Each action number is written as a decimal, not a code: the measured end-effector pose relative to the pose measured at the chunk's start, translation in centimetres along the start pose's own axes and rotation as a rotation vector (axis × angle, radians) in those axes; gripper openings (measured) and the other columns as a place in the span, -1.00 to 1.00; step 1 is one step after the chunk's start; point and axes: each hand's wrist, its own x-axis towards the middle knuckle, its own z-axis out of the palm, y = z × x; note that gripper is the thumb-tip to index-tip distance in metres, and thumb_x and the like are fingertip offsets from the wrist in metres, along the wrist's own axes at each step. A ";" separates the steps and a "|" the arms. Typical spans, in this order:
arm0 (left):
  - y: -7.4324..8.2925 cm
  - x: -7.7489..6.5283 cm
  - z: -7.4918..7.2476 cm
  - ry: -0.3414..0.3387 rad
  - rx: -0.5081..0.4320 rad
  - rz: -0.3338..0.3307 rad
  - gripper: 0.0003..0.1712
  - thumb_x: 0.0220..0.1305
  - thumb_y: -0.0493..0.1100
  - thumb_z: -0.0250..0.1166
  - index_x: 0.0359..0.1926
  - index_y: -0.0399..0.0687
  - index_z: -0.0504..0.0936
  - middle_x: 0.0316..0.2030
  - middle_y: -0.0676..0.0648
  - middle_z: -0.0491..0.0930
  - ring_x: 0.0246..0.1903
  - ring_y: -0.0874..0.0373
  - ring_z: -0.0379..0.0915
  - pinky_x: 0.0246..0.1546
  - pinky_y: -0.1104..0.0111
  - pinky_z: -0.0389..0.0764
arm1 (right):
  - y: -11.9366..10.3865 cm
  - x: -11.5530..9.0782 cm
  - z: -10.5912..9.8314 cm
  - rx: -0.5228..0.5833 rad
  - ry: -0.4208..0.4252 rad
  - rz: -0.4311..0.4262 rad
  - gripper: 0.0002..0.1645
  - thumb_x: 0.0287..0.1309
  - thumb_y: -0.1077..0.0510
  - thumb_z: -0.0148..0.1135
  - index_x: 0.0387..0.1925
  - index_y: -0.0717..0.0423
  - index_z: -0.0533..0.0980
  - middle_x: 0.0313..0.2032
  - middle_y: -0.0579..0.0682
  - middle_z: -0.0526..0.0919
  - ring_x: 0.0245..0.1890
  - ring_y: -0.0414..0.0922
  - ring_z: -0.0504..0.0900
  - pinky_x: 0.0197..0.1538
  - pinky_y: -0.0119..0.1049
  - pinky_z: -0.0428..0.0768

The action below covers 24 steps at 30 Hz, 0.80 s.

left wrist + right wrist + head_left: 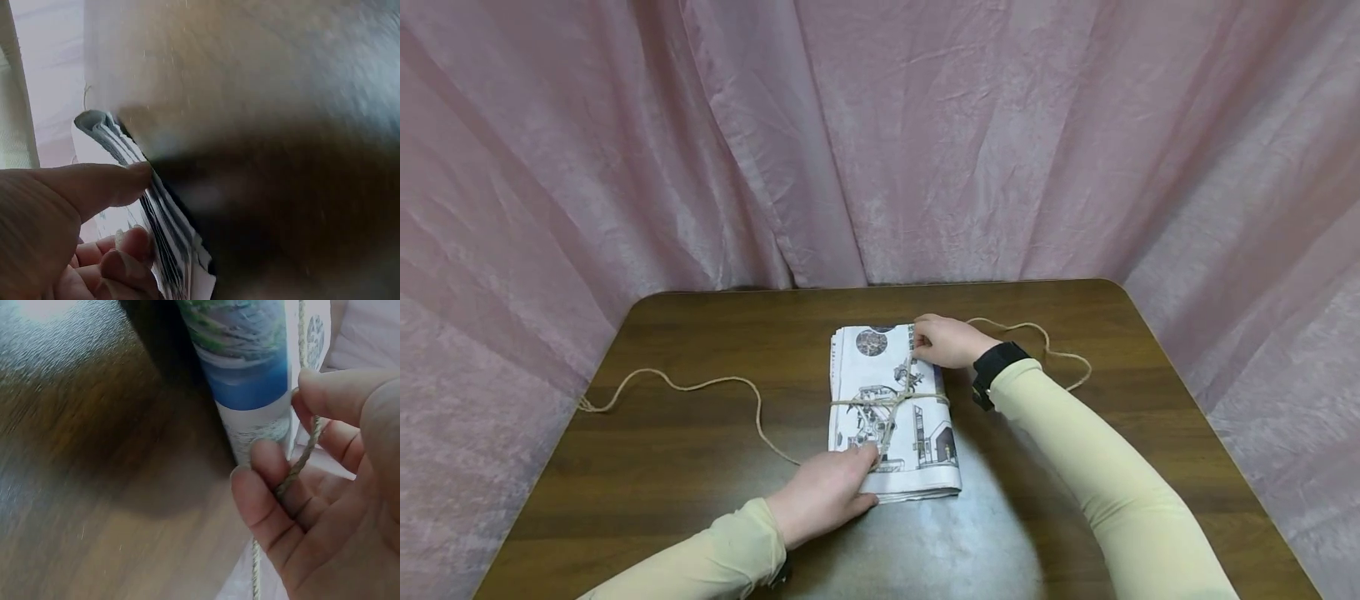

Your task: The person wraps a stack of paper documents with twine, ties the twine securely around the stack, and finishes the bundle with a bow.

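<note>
A folded newspaper stack [857, 375] lies on the table with twine [850, 403] running across and lengthwise over it, crossing near the middle. At its near left corner is my left hand [827, 493], fingers curled on a piece of the twine [119, 240], thumb against the layered paper edges [165, 219]. My right hand [951, 340] is at the far right corner, pinching the twine [302, 337] between thumb and forefinger. From that pinch the cord passes across its curled fingers beside the colour-printed side of the stack [250, 387].
One loose length of twine [722, 380] winds leftward to the edge of the wooden table [700, 467]. Another loose length [1037, 328] curves behind the right wrist, which wears a black band [996, 362]. Pink curtains [880, 150] hang around the table.
</note>
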 end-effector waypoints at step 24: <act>-10.2 2.6 -1.8 0.136 0.202 -0.150 -0.73 0.33 -0.28 0.33 -0.47 -0.08 0.44 -0.49 -0.11 0.53 -0.55 -0.08 0.51 -0.53 0.07 0.55 | 2.1 -9.6 -0.5 -0.085 -0.129 0.091 -0.50 0.36 -0.14 0.27 -0.64 -0.07 0.36 -0.58 -0.16 0.37 -0.54 -0.21 0.38 -0.40 -0.27 0.37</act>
